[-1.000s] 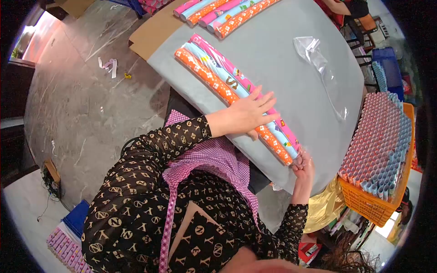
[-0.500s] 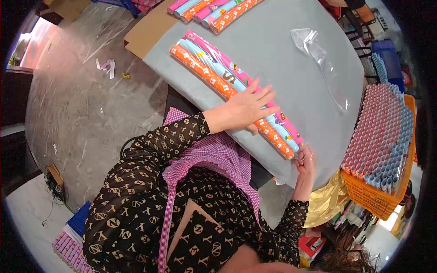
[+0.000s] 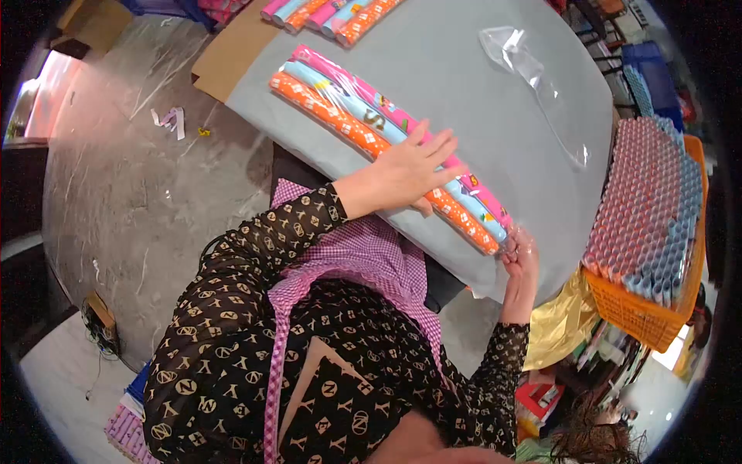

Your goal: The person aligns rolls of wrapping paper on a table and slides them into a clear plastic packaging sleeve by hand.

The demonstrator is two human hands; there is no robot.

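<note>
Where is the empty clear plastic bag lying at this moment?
The clear plastic bag lies on the grey table, towards its far right part, between the wrapped bundle of rolls and the orange basket.

The left hand (image 3: 402,172) covers the middle of the wrapped paper rolls (image 3: 363,127), hiding their print there. The right hand (image 3: 519,259) masks the bundle's near end, so its grip cannot be judged. A second roll bundle (image 3: 328,11) is cut off by the top edge.
</note>
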